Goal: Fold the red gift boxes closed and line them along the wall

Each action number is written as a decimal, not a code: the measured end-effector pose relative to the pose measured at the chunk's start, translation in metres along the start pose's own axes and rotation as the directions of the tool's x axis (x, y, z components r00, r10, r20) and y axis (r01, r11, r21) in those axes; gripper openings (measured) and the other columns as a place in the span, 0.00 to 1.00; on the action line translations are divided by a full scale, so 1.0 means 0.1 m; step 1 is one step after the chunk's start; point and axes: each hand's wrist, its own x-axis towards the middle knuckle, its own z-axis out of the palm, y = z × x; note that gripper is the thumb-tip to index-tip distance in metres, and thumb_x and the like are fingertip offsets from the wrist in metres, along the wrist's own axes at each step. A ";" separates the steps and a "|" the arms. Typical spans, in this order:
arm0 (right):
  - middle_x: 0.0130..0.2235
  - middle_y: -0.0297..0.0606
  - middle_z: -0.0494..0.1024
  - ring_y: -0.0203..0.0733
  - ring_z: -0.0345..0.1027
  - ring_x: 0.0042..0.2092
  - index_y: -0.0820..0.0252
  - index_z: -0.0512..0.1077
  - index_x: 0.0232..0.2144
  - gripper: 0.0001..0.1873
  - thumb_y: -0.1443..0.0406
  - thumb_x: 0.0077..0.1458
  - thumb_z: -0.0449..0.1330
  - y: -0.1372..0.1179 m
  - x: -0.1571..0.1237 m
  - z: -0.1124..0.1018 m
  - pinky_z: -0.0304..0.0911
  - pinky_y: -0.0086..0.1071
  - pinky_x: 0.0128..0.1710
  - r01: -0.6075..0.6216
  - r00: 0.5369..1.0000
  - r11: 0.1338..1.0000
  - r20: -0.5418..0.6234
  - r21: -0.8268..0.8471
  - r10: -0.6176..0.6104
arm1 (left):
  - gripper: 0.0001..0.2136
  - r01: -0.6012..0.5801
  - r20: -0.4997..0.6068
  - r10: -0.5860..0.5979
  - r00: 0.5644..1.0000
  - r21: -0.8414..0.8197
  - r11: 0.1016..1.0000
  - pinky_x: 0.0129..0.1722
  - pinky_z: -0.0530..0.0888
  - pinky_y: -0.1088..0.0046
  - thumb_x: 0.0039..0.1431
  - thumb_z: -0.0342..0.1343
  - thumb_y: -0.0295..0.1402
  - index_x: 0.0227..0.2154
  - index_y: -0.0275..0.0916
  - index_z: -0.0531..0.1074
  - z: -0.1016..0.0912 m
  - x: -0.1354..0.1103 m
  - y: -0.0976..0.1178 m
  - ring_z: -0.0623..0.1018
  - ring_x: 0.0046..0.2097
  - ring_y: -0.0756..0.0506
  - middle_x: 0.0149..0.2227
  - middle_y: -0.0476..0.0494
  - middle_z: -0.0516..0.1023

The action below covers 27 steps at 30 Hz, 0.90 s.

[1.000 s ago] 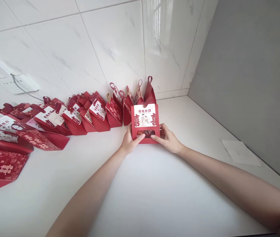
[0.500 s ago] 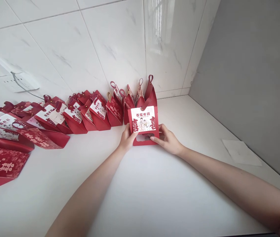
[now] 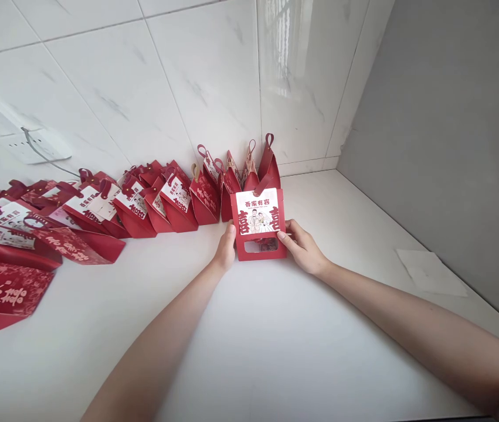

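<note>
A red gift box with a white picture label and a small window stands upright on the white counter, at the right end of a row of similar red boxes. My left hand grips its left side, fingers closed against the edge. My right hand holds its right side, thumb on the front face.
A long row of red gift boxes leans along the tiled wall to the left, some lying flat at the far left. A wall socket with a cable is on the left. A white paper lies by the grey right wall.
The box has been pushed slightly back and set squarer against the row. My left thumb has slid off the front window to the box's side.
</note>
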 end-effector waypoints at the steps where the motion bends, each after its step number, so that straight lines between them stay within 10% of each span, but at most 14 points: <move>1: 0.47 0.39 0.76 0.44 0.72 0.45 0.53 0.67 0.42 0.16 0.49 0.62 0.54 0.00 0.00 0.00 0.71 0.41 0.46 0.004 1.000 1.000 0.002 -0.005 -0.004 | 0.30 -0.021 0.013 0.021 1.000 -0.018 1.000 0.60 0.66 0.60 0.61 0.43 0.59 0.54 0.42 0.66 0.00 0.00 0.00 0.68 0.62 0.37 0.59 0.41 0.70; 18: 0.46 0.40 0.76 0.44 0.73 0.43 0.54 0.69 0.41 0.16 0.50 0.61 0.56 -0.01 -0.01 -0.01 0.73 0.39 0.42 0.040 0.999 0.996 0.030 -0.075 -0.038 | 0.22 -0.122 0.007 0.123 0.992 0.184 0.975 0.58 0.67 0.61 0.62 0.53 0.47 0.54 0.40 0.68 0.03 -0.01 0.09 0.71 0.58 0.38 0.56 0.40 0.73; 27: 0.49 0.40 0.75 0.46 0.71 0.50 0.53 0.68 0.44 0.15 0.51 0.62 0.56 -0.02 -0.02 -0.02 0.66 0.45 0.55 0.085 0.996 0.992 0.005 -0.096 -0.085 | 0.23 -0.131 0.013 0.131 0.991 0.217 0.967 0.57 0.68 0.60 0.59 0.55 0.48 0.52 0.39 0.69 0.02 -0.01 0.08 0.72 0.58 0.36 0.55 0.39 0.74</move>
